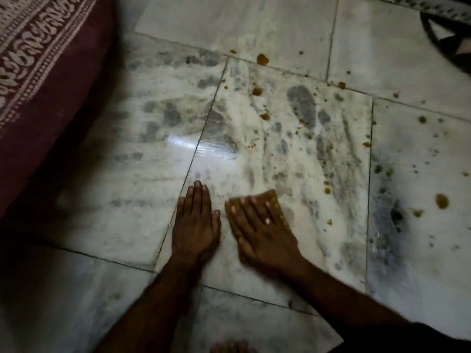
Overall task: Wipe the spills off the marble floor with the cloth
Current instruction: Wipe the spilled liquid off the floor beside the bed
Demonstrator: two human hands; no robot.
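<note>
The right hand [265, 233] presses flat on the cloth [273, 197]. The left hand [195, 225] lies flat on the floor [114, 212]. Many brown spills [262, 59] are left farther out.

Bare forearms end in the left hand [195, 225] and right hand [265, 233], nails pale; a dark garment [438, 337] shows at lower right.

I see only the edges of the cloth [272, 197]; my right grip [262, 230] lies flat over the rest and is blurred. The left edge cuts off the maroon patterned fabric [51, 85]. The top right corner cuts off a dark object [448, 39] I cannot identify. Toes [232, 347] are cropped at the bottom edge.
</note>
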